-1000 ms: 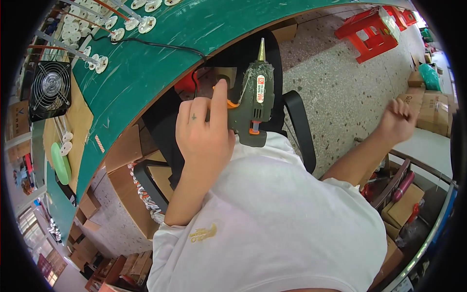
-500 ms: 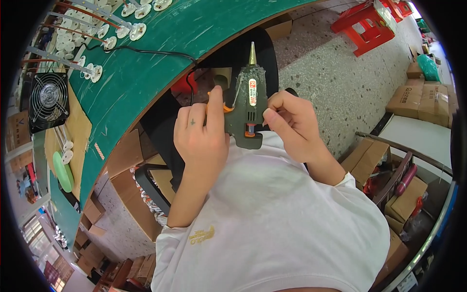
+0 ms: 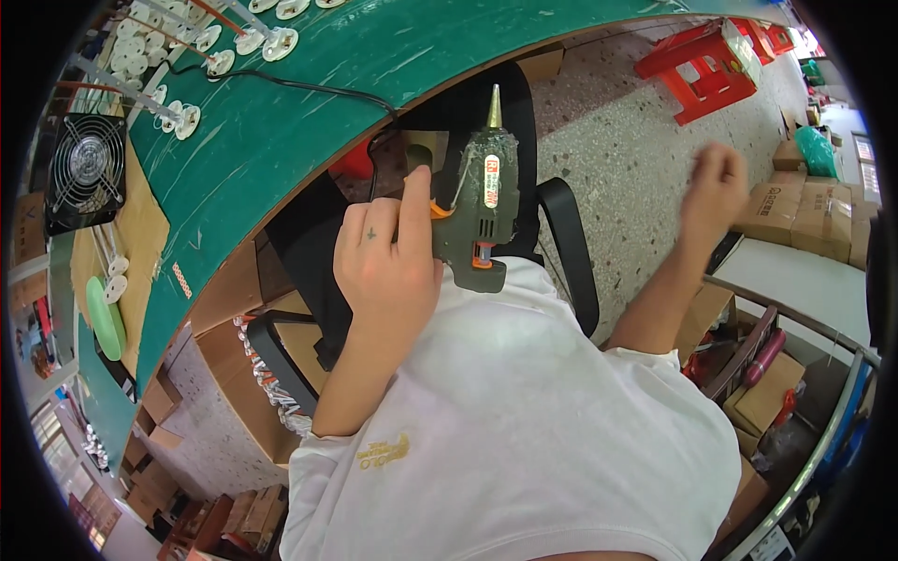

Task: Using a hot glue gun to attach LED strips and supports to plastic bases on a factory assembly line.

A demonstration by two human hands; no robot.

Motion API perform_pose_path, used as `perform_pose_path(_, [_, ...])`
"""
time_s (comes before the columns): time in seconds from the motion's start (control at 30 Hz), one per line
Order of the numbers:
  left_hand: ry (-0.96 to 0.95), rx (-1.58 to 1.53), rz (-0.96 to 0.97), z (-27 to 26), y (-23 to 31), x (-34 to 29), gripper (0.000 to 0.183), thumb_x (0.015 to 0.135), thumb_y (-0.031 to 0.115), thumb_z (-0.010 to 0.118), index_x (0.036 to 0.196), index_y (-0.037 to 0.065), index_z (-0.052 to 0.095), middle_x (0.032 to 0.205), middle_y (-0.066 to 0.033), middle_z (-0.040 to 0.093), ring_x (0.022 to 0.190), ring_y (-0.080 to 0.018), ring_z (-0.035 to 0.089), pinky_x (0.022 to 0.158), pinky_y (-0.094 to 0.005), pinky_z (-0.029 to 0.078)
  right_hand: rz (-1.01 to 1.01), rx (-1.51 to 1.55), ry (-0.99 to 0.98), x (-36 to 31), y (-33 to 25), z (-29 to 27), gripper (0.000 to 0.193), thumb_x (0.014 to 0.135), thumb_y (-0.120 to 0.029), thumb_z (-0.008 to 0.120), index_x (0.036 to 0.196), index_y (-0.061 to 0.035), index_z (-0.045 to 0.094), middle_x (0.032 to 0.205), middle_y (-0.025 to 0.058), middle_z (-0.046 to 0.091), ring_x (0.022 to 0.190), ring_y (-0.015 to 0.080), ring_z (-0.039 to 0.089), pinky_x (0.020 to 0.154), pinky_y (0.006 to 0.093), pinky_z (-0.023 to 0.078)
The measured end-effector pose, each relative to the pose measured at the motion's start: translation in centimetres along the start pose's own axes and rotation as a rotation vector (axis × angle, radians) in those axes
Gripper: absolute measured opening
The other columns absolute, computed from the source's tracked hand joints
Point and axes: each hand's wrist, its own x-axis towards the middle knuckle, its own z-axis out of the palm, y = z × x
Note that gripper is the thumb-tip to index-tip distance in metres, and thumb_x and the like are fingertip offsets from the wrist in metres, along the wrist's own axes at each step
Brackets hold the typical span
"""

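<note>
My left hand (image 3: pixel 388 252) is closed round the handle of a dark green hot glue gun (image 3: pixel 480 210), its index finger stretched up beside the orange trigger. The gun stands nozzle up in front of my white shirt, its metal tip pointing away from me. Strands of dried glue cling to the upper body. Out to the right, well apart from the gun, is my right hand (image 3: pixel 716 196), raised over the floor. Its fingers look curled but are smeared by motion, so whether anything is in them is not visible.
A green worktop (image 3: pixel 281 117) curves along the left, bearing white round bases with rods (image 3: pixel 279 44), a black fan (image 3: pixel 86 168) and a black cord (image 3: pixel 309 86). A black chair armrest (image 3: pixel 572 252) stands at right. Beyond are red stools (image 3: pixel 697 70) and cardboard boxes (image 3: pixel 795 210).
My right hand has left the side of the glue gun and swung out to the right, uncovering the chair armrest. The left hand keeps its hold on the gun, nearly still.
</note>
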Motion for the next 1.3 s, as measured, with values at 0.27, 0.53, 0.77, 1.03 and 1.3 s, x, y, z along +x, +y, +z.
perform_pose_path(0.27, [0.102, 0.086, 0.040, 1.1, -0.8, -0.4, 0.042, 0.064, 0.001, 0.062, 0.106, 0.006, 0.066, 0.071, -0.0016, 0.044, 0.063, -0.0162, 0.047, 0.051, -0.0274, 0.037, -0.215, -0.845, 0.127, 5.6, 11.7, -7.1, 0.027, 0.085, -0.028, 0.064, 0.086, -0.0010, 0.066, 0.078, 0.0132, 0.066, 0.070, 0.0214, 0.064, 0.066, 0.0344, 0.049])
perform_pose_path(0.53, [0.160, 0.044, 0.137, 1.3, 1.1, 0.0, 0.038, 0.065, 0.005, 0.065, 0.102, 0.011, 0.069, 0.072, 0.0007, 0.042, 0.065, -0.0156, 0.046, 0.051, -0.0268, 0.032, 0.122, 0.323, -0.597, -2.8, 0.9, 5.1, 0.025, 0.094, -0.021, 0.056, 0.099, 0.0000, 0.067, 0.090, 0.0063, 0.067, 0.078, 0.0121, 0.062, 0.066, 0.0251, 0.047])
perform_pose_path(0.77, [0.199, -0.146, 0.198, 0.8, 2.2, -0.3, 0.035, 0.065, 0.008, 0.065, 0.099, 0.014, 0.069, 0.073, 0.0010, 0.042, 0.066, -0.0157, 0.047, 0.051, -0.0265, 0.032, 0.372, 1.045, -1.323, -6.8, -7.4, 9.4, 0.018, 0.092, -0.009, 0.053, 0.091, 0.0053, 0.064, 0.097, 0.0180, 0.065, 0.090, 0.0205, 0.061, 0.076, 0.0291, 0.048])
perform_pose_path(1.03, [-0.036, -0.778, 0.052, 0.2, 3.3, -0.7, 0.035, 0.066, 0.007, 0.066, 0.100, 0.007, 0.066, 0.080, -0.0064, 0.060, 0.074, -0.0239, 0.058, 0.064, -0.0341, 0.046, 0.082, 1.795, -1.747, -9.4, -12.5, 10.6, 0.047, 0.096, -0.031, 0.046, 0.087, 0.0092, 0.067, 0.099, 0.0254, 0.065, 0.093, 0.0337, 0.063, 0.085, 0.0352, 0.049])
perform_pose_path(1.3, [0.156, -1.821, -0.975, -1.5, -0.2, -1.7, 0.015, 0.090, 0.004, 0.057, 0.105, 0.000, 0.058, 0.094, -0.0034, 0.060, 0.079, -0.0111, 0.056, 0.074, -0.0269, 0.047, 0.441, 1.364, -0.907, -3.7, -4.4, 7.1, 0.021, 0.097, -0.020, 0.047, 0.101, -0.0017, 0.057, 0.083, 0.0084, 0.063, 0.068, 0.0116, 0.055, 0.069, 0.0279, 0.045])
